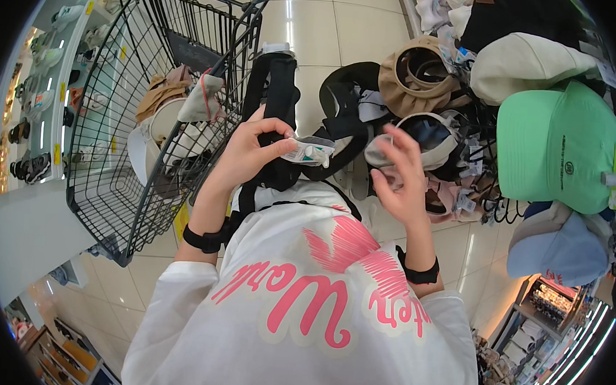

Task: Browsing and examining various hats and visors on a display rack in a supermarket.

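Note:
My left hand (254, 145) is closed, thumb and forefinger pinching the edge of a small white tag (312, 151) with teal marks. The tag lies against black cloth (282, 92), which rises behind my fingers; whether it is one item or several I cannot tell. A curved black brim (344, 89) is just beyond the tag. My right hand (402, 171) is raised with its fingers apart and holds nothing. It is in front of a beige-rimmed sun visor (433, 158) on the rack, and I cannot tell whether it touches it.
At left a black wire shopping cart (100, 137) holds beige and white hats (160, 123). Hats crowd the right: a tan ruffled visor (396, 81), a cream cap (524, 68), a green cap (561, 148) and a light-blue cap (559, 243). White shelves (67, 100) line the far left.

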{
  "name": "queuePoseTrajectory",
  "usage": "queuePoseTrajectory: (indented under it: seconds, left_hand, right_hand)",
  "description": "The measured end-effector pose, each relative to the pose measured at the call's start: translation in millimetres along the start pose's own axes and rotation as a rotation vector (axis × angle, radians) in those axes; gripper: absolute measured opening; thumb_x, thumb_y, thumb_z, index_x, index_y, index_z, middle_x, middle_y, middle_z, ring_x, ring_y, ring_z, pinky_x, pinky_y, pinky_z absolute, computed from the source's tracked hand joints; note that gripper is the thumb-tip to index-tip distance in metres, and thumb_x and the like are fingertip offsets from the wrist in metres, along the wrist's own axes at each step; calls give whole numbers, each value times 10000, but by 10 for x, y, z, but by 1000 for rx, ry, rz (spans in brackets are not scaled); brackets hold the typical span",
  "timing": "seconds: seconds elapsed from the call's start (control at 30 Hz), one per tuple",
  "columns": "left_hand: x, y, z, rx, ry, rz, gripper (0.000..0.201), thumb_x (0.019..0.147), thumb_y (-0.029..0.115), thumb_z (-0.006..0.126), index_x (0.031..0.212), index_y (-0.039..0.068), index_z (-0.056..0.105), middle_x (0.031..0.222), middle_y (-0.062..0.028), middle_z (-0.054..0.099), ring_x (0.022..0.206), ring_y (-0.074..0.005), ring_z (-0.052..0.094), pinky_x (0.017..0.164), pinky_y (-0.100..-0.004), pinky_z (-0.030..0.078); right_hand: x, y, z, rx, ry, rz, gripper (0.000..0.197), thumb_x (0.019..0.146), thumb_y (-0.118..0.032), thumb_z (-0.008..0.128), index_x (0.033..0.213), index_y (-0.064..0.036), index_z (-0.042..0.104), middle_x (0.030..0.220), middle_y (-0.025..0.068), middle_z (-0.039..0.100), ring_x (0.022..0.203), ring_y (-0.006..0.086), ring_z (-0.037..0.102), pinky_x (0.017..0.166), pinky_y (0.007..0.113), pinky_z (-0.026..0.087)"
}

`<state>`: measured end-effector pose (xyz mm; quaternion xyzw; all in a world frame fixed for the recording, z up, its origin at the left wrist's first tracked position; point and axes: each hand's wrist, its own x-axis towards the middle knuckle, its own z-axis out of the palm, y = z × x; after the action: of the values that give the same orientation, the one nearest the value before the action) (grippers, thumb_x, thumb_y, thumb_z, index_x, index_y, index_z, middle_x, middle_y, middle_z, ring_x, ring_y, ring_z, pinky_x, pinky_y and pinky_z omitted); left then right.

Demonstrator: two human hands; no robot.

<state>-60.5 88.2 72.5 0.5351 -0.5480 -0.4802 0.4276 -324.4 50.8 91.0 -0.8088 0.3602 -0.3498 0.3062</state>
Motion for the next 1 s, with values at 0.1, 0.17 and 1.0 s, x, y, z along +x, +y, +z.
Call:
queuePoseTrajectory:
  seconds: [0.1,0.17,1.0]
  left_hand:
    - [19,24,35,-17,-31,-7,135,708,107,648,763,9,572,917,-51,478,906,-148,432,838,-259,310]
    - [15,27,54,-42,-34,-12,128,706,105,640,753,13,564,856,-33,466,879,-134,414,826,-253,296]
    - [14,-238,37,-258,-4,-175,112,770,94,602,848,18,578,821,26,518,780,-57,472,721,-198,361]
  right_hand:
    - [51,-18,85,-54,-86,-107,361,644,14,604,992,-82,598,1057,90,508,980,260,497,795,330,423]
    - [142,-27,157,-136,-119,-268,326,649,13,609,963,-74,589,968,78,518,895,256,518,731,325,436]
    - [433,122,369,-183,-398,-415,291,632,-128,658,915,-131,592,990,39,552,918,216,525,801,322,415]
